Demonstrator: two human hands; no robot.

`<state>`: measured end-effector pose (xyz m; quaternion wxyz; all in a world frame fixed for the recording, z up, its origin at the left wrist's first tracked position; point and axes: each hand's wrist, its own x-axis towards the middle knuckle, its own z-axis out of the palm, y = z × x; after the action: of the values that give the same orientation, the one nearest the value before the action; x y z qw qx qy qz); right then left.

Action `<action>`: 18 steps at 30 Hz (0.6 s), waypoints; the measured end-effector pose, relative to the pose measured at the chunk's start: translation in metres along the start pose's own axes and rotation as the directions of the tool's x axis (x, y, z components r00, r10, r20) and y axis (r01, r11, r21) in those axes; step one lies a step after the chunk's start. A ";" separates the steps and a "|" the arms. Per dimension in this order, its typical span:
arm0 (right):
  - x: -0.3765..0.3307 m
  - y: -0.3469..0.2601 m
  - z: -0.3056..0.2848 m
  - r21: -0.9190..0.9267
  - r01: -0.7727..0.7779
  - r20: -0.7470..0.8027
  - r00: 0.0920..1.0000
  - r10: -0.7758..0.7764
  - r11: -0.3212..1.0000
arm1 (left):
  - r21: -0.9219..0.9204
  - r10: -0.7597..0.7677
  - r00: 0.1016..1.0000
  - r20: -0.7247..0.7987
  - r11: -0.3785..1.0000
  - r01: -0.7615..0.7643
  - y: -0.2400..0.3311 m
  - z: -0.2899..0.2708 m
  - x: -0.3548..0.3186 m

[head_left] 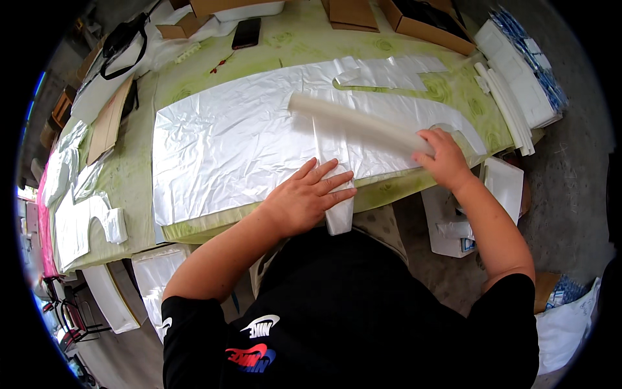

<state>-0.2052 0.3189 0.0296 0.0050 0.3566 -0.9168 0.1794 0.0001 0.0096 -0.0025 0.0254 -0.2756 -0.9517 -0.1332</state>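
Observation:
A large sheet of thin white plastic film (220, 149), shaped like a vest-style carrier bag, lies creased across the table. My left hand (310, 196) rests flat on its near edge, fingers spread, over a folded strip of film that hangs past the table edge. In my right hand (444, 155) is one end of a long pale tube (350, 120), fingers wrapped round it. The tube slants over the film toward the far left and is smeared by motion; whether it touches the film I cannot tell. Beyond it, a handle-like film strip (392, 72) lies flat.
A green patterned tablecloth (285, 45) covers the table. At the back are a phone (247, 33) and cardboard boxes (427, 26). White tubes (505, 107) and stacked blue-and-white packs (528, 61) stand right. More film bags (87, 223) lie left. A white bin (447, 223) sits below the right edge.

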 end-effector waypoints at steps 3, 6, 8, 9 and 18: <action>-0.002 -0.004 0.000 -0.050 0.012 0.063 0.998 -0.009 0.999 | 0.001 0.000 0.999 0.033 1.000 0.000 0.001 -0.001 0.002; 0.015 0.015 0.009 -0.159 0.016 -0.088 0.996 -0.030 0.987 | -0.072 -0.008 0.998 0.061 0.997 0.012 0.000 -0.004 0.004; 0.021 0.017 0.019 -0.327 0.063 -0.238 0.960 -0.147 0.943 | -0.118 -0.030 0.997 0.075 0.992 0.039 0.001 -0.007 0.005; 0.019 0.005 0.020 -0.282 0.168 -0.247 0.939 -0.241 0.945 | -0.139 -0.045 0.996 0.082 0.989 0.056 0.003 -0.009 0.005; -0.018 -0.098 0.069 0.212 0.561 -0.197 0.827 -0.527 0.800 | -0.532 -0.285 0.944 -0.169 0.832 0.156 0.012 -0.002 -0.002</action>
<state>-0.1191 0.2407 -0.0050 0.0682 0.5901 -0.7414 0.3121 0.0075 0.0177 0.0022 0.0512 -0.1418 -0.8970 -0.4156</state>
